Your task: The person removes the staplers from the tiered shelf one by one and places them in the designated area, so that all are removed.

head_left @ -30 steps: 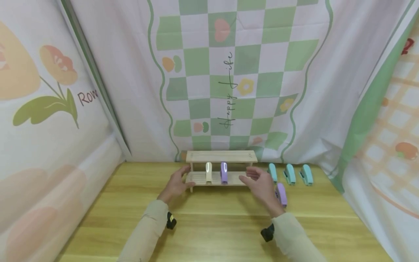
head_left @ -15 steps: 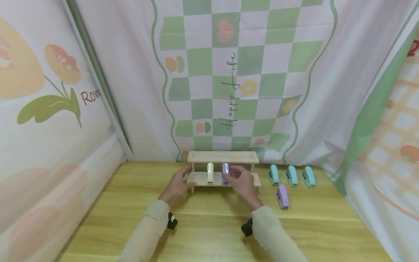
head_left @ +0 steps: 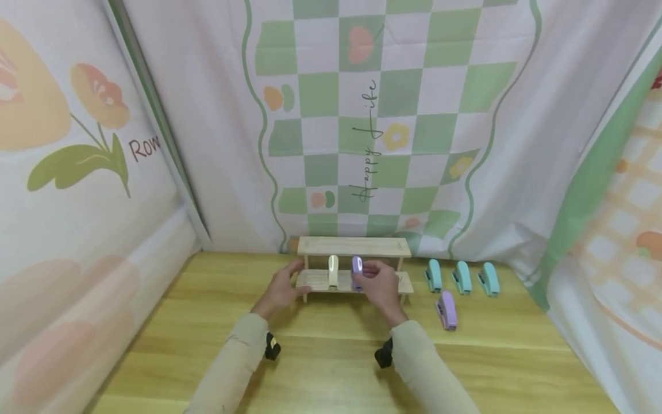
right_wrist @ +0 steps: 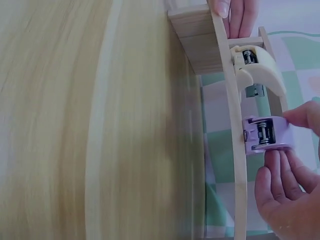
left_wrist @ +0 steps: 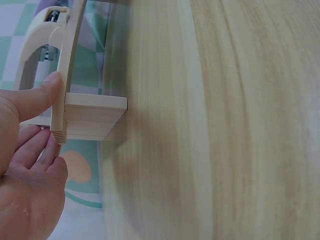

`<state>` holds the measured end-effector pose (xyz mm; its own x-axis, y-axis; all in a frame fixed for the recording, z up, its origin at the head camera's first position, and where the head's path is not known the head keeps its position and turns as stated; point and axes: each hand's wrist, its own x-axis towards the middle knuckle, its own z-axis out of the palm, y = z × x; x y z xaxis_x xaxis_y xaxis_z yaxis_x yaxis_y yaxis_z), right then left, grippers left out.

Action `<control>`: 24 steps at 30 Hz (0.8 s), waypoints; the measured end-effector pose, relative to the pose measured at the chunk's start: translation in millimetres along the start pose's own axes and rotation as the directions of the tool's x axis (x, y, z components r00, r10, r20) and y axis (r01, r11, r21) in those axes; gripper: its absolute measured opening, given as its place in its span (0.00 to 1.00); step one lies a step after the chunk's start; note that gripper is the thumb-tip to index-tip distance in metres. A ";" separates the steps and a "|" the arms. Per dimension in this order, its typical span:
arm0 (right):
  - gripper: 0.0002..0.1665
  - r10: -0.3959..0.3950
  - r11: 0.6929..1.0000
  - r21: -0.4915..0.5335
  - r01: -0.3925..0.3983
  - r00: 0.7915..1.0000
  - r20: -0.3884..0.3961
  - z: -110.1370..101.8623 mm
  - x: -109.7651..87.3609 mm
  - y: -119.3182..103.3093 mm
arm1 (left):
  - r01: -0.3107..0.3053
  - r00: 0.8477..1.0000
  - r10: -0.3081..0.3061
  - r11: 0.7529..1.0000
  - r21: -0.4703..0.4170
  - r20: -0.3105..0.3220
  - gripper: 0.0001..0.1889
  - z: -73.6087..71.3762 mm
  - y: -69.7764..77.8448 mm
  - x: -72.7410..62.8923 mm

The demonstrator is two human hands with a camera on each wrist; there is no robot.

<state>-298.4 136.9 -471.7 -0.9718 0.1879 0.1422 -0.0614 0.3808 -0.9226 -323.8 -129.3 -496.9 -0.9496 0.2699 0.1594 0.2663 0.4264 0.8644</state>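
A small two-tier wooden rack (head_left: pixel 310 246) stands at the back of the table. On its lower board a cream stapler (head_left: pixel 333 272) and a purple stapler (right_wrist: pixel 267 134) stand side by side, apart from each other. My left hand (head_left: pixel 279 292) holds the rack's left end, thumb on the board's front edge and fingers round the end, as the left wrist view shows. With thumb and fingers on opposite sides, my right hand (head_left: pixel 381 287) pinches the purple stapler, whose base rests on the board. In the head view the fingers partly cover this stapler.
Three teal staplers (head_left: pixel 462 278) form a row on the table right of the rack. In front of them lies a second purple stapler (head_left: pixel 447 310). A patterned curtain (head_left: pixel 362 144) hangs right behind the rack, with more cloth at both sides.
My right hand has moved left from the rack's right end to the purple stapler and taken hold of it. The left hand stays at the rack's left end. The view has shifted slightly.
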 end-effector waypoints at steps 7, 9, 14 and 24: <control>0.24 0.003 1.000 -0.030 -0.002 1.000 0.024 -12.0 -5.1 1.4 | -0.001 1.000 0.001 1.000 -0.003 -0.006 0.40 0.5 1.9 1.5; 0.24 -0.012 0.999 -0.041 0.013 0.999 0.032 -17.5 -8.0 3.2 | 0.001 1.000 -0.001 1.000 -0.005 -0.004 0.40 0.5 0.5 1.4; 0.23 -0.056 0.996 -0.075 0.058 0.998 0.032 -35.2 -15.6 6.6 | -0.001 1.000 0.001 1.000 0.002 -0.008 0.40 -0.1 -1.7 1.1; 0.25 -0.081 0.988 -0.134 0.081 0.997 0.010 -97.7 -39.1 19.0 | 0.008 1.000 -0.008 1.000 -0.019 -0.001 0.41 -0.4 0.8 -1.1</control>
<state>-239.4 225.2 -459.7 -0.9659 0.1478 0.2126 -0.1090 0.5128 -0.8516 -322.6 -129.5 -496.2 -0.9519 0.2655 0.1527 0.2553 0.4123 0.8745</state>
